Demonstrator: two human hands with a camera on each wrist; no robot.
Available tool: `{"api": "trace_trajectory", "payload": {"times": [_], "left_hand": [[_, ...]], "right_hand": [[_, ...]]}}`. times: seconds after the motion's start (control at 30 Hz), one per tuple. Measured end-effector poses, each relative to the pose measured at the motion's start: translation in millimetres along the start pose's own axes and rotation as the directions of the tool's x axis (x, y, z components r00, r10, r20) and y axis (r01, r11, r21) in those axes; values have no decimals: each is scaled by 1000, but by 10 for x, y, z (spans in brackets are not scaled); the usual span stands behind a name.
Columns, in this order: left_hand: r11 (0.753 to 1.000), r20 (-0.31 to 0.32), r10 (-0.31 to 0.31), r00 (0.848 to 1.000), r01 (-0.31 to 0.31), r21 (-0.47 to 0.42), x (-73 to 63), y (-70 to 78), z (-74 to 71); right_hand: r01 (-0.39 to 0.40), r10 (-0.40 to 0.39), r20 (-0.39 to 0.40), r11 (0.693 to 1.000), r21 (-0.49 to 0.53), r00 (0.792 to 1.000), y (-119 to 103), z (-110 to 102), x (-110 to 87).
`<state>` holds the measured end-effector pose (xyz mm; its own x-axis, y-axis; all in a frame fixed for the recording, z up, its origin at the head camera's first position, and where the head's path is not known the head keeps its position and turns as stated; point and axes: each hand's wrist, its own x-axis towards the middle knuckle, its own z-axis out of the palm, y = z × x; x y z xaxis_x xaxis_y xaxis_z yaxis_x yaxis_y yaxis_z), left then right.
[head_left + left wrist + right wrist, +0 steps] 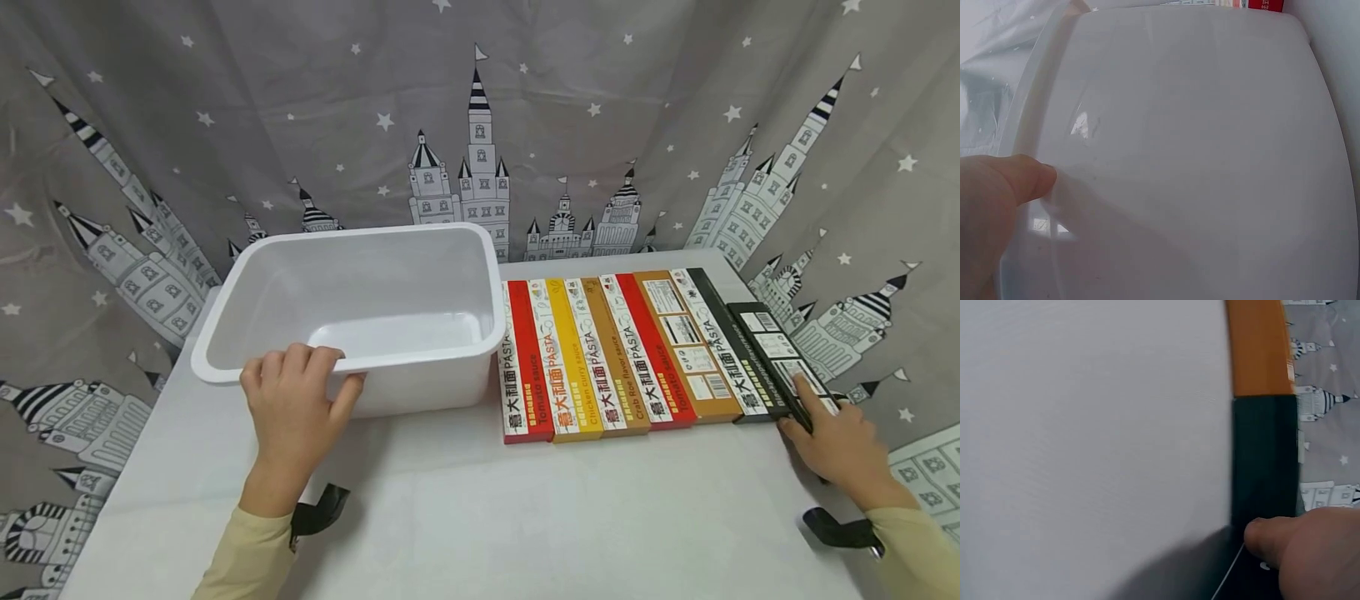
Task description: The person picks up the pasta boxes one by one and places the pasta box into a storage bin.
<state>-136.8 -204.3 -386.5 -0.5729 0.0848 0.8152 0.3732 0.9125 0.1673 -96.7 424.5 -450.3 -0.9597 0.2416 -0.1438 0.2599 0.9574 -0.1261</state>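
My left hand [288, 421] grips the near rim of a white plastic tub [420, 360], fingers hooked over the edge and thumb on the outer wall. In the left wrist view, the thumb [1032, 178] lies against the tub's smooth side [1197, 137]. At the far right, my right hand [843, 442] holds the near end of a black pasta box [772, 343], which has white label panels on its upper face. That box lies tilted against another black pasta box [723, 333]. The right wrist view shows the thumb [1266, 537] at the dark box end.
Between the tub and my right hand runs a row of pasta boxes: red [531, 375], yellow [573, 367], brown [615, 367], another red [652, 358] and a brown one with label panels [693, 358]. A grey castle-print curtain [637, 100] hangs behind the white table [570, 517].
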Motion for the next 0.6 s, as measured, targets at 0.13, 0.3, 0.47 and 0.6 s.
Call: {"api": "trace_trajectory", "payload": {"times": [0.13,0.3,0.47,0.6], "left_hand": [[1000,-27,21,999,-21,5,-3,-7,13],[1000,-27,25,999,-25,9,-12,-17,19],[1000,-31,23,999,-23,10,-15,-22,20],[1000,-32,25,999,-25,5,-13,-16,25]], "right_hand": [[40,-40,-26,999,-18,999,75,-84,7],[49,-50,-27,998,-46,998,119,-282,36],[149,-157,-102,985,-87,982,82,-567,140],[226,-244,-150,966,-124,958,-52,-781,263]]}}
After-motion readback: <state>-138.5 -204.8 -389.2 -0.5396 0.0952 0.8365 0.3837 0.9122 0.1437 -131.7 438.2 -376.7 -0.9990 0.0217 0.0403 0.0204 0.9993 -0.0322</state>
